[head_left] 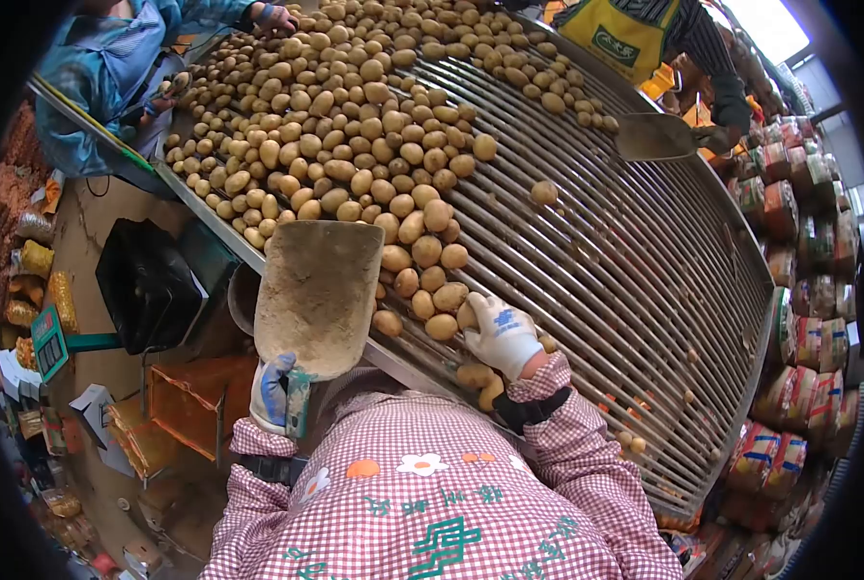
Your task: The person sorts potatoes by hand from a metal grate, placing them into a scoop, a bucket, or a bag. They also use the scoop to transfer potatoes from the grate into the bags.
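Note:
My left hand point(275, 391), in a white and blue work glove, is wrapped around the green handle of a broad metal scoop point(321, 290). The scoop's dusty pan has no potatoes in it and overlaps the near left edge of the roller table point(587, 261). On the rollers, my right hand point(504, 333), in a white glove with a blue print, curls its fingers over a potato point(466, 316). More potatoes point(442, 327) touch or lie close to those fingers. A few others point(475, 375) sit under my right wrist, partly covered by it.
A big heap of potatoes point(355, 126) covers the table's far left. One co-worker point(113, 68) stands there; another, in a yellow apron point(616, 39), holds a scoop point(654, 137) at the far right. A black bin point(147, 285) and green scale display point(49, 355) stand left; packed bags point(799, 338) line the right.

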Demonstrator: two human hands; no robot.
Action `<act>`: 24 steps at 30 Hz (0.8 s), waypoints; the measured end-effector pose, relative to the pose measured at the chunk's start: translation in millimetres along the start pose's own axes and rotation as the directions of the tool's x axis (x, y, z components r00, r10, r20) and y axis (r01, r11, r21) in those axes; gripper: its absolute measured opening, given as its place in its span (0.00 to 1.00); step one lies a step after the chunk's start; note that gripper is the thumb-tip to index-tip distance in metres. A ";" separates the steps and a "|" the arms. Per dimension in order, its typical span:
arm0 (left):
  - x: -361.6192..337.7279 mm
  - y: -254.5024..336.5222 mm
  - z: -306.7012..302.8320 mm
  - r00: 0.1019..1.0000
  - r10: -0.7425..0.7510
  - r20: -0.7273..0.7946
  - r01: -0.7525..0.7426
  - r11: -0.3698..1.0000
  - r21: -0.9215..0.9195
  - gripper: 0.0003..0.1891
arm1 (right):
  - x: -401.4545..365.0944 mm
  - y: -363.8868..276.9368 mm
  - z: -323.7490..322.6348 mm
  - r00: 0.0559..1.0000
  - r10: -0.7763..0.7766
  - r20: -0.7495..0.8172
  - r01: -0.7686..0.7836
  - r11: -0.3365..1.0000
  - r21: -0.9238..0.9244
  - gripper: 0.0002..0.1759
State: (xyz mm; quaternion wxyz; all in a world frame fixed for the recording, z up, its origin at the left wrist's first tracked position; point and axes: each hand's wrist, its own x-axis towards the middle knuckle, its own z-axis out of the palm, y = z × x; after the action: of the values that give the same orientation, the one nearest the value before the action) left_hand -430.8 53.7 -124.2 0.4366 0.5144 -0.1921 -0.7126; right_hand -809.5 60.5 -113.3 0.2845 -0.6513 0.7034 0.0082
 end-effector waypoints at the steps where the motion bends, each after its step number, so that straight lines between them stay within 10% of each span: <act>1: 1.8 5.9 6.7 1.000 0.006 0.012 -0.006 1.000 0.017 0.30 | -2.0 6.9 2.5 0.998 -0.021 -0.052 0.027 0.994 0.104 0.30; 3: 13.9 12.5 15.2 1.000 0.017 0.016 -0.018 0.999 0.031 0.30 | -1.3 23.6 9.4 0.992 -0.070 -0.101 0.108 0.889 0.446 0.33; 7: 57.1 22.8 23.0 0.990 0.123 0.063 -0.134 0.967 0.218 0.29 | -16.3 -7.5 -17.6 0.993 -0.099 0.060 -0.057 0.038 0.998 0.35; 11: 63.5 36.0 52.1 0.929 0.354 0.105 -0.368 0.864 0.344 0.32 | -19.5 -36.8 -35.0 0.995 -0.097 0.029 -0.036 -0.066 0.997 0.43; 14: 44.8 41.6 45.2 0.577 0.767 0.282 -0.452 0.012 0.892 0.36 | -17.4 -49.2 -32.1 0.996 -0.091 0.000 -0.007 -0.080 0.997 0.45; 15: 27.2 45.1 56.6 0.583 0.765 0.275 -0.443 0.015 0.896 0.36 | -17.4 -51.3 -32.7 0.990 -0.142 0.019 -0.031 -0.084 0.996 0.44; 17: -1.6 46.0 77.9 0.798 0.540 0.268 -0.599 0.758 0.256 0.34 | -14.5 -66.8 -28.5 0.987 -0.159 -0.034 0.025 -0.062 0.998 0.42; 19: -10.3 35.1 89.2 0.912 0.311 0.266 -0.302 0.950 -0.077 0.28 | -13.7 -86.5 -21.7 0.981 -0.144 -0.128 0.132 0.020 0.991 0.40; 21: -2.3 23.1 99.5 0.932 -0.107 0.347 0.188 0.960 -0.209 0.30 | -15.8 -113.7 -19.3 0.979 -0.132 -0.155 0.155 -0.013 0.988 0.40; 24: 6.8 4.2 102.1 0.787 -0.105 0.607 0.447 0.775 -0.446 0.34 | -9.8 -133.5 -16.5 0.950 -0.207 -0.236 0.232 -0.045 0.972 0.41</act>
State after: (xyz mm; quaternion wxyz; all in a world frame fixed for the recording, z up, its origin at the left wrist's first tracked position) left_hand -521.6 27.9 -84.5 0.3802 0.1562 -0.0067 -0.9116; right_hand -693.1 43.0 -47.5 0.6510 -0.3612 0.3910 -0.5412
